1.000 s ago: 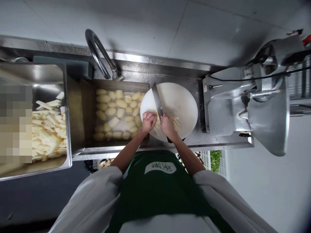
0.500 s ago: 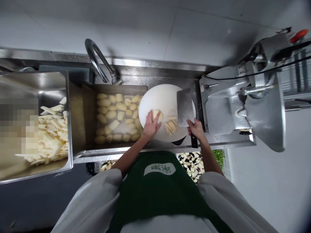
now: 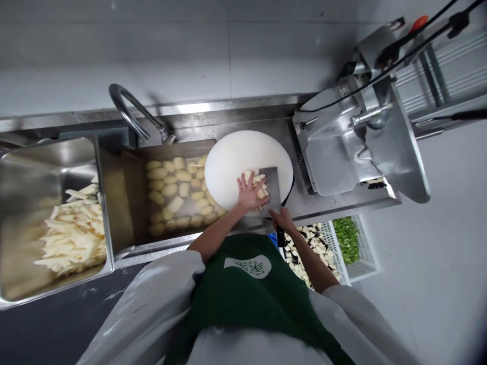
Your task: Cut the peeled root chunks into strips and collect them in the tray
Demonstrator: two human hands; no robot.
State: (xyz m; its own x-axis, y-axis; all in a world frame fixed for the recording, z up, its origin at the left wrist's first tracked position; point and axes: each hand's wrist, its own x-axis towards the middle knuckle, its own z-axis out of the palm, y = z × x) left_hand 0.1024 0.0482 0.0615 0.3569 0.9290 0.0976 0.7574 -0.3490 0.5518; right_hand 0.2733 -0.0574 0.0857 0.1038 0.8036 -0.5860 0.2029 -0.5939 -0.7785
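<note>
Potato sticks point(image 3: 262, 191) lie toward five o'clock on the white cutting board point(image 3: 236, 154), left hand point(image 3: 249, 195) spread over them, right hand point(image 3: 282, 220) closed round the cleaver point(image 3: 271, 186), apart. Advised: cleaver flat and low, left hand clear of its edge.

The steel counter point(image 3: 281, 133) bears a white cutting board point(image 3: 241, 151) (rounded) and a metal machine point(image 3: 330, 167).

Here's the cleaver point(image 3: 271, 186), broad grey face turned up, dark handle in my right fingers point(image 3: 279, 217), jutting past the near edge of the board point(image 3: 236, 152). And right beside the blade, potato strips point(image 3: 263, 191): pale, cut, bunched in a loose heap, partly covered by my spread left fingers point(image 3: 249, 189)!
</note>
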